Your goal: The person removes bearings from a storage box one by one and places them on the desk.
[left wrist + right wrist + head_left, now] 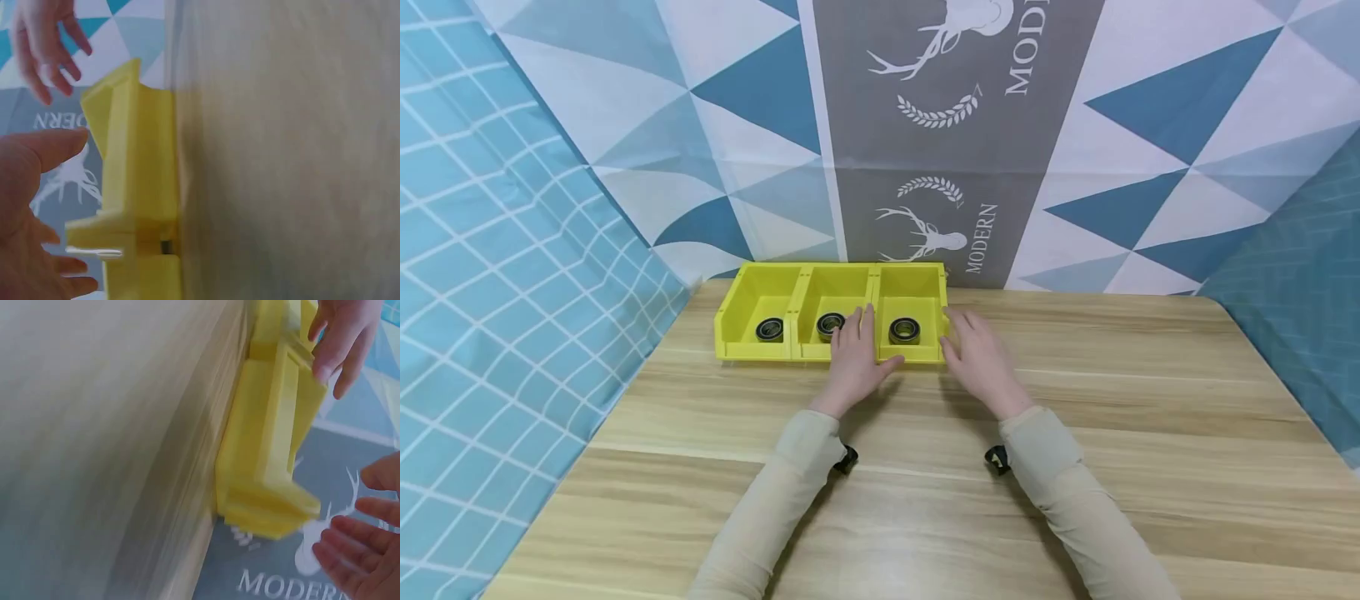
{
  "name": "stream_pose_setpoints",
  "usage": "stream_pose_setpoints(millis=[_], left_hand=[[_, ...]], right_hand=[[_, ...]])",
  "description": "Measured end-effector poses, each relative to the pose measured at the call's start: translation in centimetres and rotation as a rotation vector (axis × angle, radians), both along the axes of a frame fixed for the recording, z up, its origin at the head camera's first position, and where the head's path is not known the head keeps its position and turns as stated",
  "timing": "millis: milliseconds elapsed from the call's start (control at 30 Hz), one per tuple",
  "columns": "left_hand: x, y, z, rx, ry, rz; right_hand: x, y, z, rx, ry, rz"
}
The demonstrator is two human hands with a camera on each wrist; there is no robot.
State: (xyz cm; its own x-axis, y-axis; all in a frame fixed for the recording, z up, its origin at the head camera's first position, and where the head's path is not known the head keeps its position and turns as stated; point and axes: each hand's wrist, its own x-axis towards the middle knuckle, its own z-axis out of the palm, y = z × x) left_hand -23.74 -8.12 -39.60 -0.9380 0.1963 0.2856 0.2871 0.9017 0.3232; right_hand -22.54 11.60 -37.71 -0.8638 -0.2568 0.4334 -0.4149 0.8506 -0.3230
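Three yellow plastic bins stand joined in a row at the table's back edge, and each holds one ring-shaped bearing. My left hand reaches over the front of the row, straight fingers above the divider between the middle bin and right bin. Those fingers partly cover the middle bearing; the right bearing and left bearing are in plain sight. Beside the right bin's outer wall is my right hand, its fingers loosely extended. In the right wrist view, that hand is apart from the bin's corner and holds nothing.
The bins stand on a wood-grain table. Behind them hangs a patterned cloth with deer prints and triangles. A blue checked cloth borders the left side, and a teal one the right.
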Motion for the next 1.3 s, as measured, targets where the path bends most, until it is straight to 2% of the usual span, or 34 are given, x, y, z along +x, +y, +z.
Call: stream_pose_setpoints(millis=[100, 200, 333, 500, 700, 1067, 1300], left_hand=[[-0.6, -0.5, -0.4, 0.044, -0.061, 0.029], [-1.0, -1.0, -0.7, 0.1, -0.131, 0.048], [-1.5, -1.3, -1.0, 0.146, -0.165, 0.037], [-1.8, -1.2, -1.3, 0.16, -0.178, 0.019], [-1.7, -1.1, -1.1, 0.159, -0.162, 0.024], [-1.6, -1.4, -1.6, 0.156, -0.172, 0.025], [-1.6, -1.4, -1.6, 0.153, -0.153, 0.012]], right_hand=[[-0.7, -1.6, 0.1, -0.005, 0.009, 0.054], [-1.4, -3.3, 0.1, 0.017, -0.018, 0.116], [-2.3, -5.0, -0.2, 0.039, -0.086, 0.151], [-3.3, -6.2, -0.9, 0.112, -0.148, 0.128], [-4.2, -6.6, -1.7, 0.198, -0.162, 0.106], [-4.8, -7.0, -2.4, 0.212, -0.281, 0.102], [-5.1, -7.0, -2.4, 0.183, -0.277, 0.11]])
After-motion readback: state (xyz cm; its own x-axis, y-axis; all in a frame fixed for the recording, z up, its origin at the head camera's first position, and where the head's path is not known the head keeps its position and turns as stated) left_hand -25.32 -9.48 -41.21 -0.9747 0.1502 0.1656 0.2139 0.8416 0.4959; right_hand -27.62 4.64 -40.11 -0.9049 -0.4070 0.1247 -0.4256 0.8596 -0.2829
